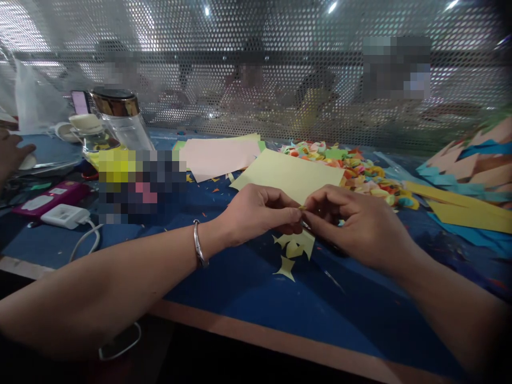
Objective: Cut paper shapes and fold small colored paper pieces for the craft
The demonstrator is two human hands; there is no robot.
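Observation:
My left hand and my right hand meet over the blue table, fingertips pinched together on a tiny yellow paper piece. Both hands are closed. A silver bangle sits on my left wrist. Just below the hands lie small yellow paper cut-outs. Behind them rests a pale yellow paper sheet.
A pink sheet lies at the back, with a heap of small coloured paper bits to its right. Yellow and blue strips lie at the far right. A glass jar, a white charger and a pink device are left. Another person's hand shows at the left edge.

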